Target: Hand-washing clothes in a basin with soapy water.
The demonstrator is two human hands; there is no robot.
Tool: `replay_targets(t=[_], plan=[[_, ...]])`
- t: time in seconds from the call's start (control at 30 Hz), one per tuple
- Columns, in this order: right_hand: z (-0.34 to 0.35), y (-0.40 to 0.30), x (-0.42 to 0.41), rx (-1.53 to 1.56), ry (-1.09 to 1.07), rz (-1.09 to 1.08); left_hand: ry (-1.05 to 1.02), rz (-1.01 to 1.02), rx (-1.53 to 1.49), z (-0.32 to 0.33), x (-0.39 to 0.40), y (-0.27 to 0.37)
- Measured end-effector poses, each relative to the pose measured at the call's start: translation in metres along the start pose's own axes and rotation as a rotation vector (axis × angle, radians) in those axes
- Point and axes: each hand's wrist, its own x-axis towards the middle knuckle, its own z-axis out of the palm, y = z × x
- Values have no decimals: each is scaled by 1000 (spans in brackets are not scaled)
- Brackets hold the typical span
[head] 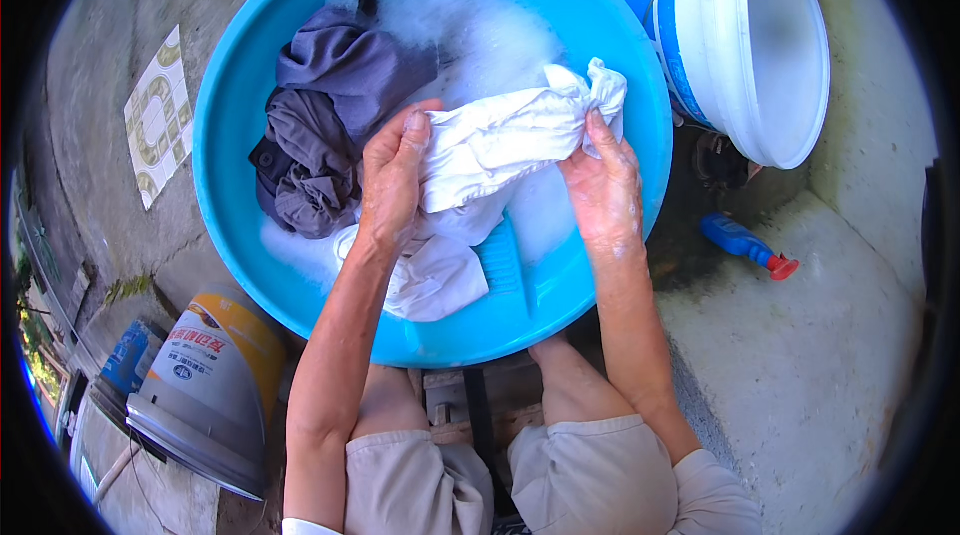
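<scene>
A wet white garment (495, 145) is stretched between my two hands above a round blue plastic basin (240, 265). My left hand (394, 163) grips its left end, thumb on top. At the bunched right end, my right hand (607, 182) pinches the cloth between thumb and fingers, its palm wet with suds. The garment's lower part hangs toward more white cloth (442, 280), which lies against a ridged blue washboard (502, 265) at the basin's near side. Dark grey-purple clothes (322, 122) are heaped at the basin's left. White suds (480, 17) float behind the garment.
A white-and-blue bucket (712, 47) is tilted at the upper right. A blue bottle with a red cap (739, 238) lies on the concrete at right. At lower left are a grey-and-yellow bucket (210, 377) and a smaller blue container (131, 358). A patterned tile piece (159, 118) lies at left.
</scene>
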Motion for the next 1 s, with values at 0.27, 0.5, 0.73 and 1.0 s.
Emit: replay_targets(t=[0.27, 0.5, 0.73, 1.0], plan=[[11, 14, -2, 143, 9, 72, 66, 20, 10, -3, 0, -1], [-28, 98, -3, 741, -707, 381, -208, 806, 1217, 65, -36, -23], [-24, 86, -10, 352, -320, 309, -160, 876, 1087, 86, -45, -32], [24, 26, -17, 93, 35, 275, 70, 306, 636, 28, 18, -15]])
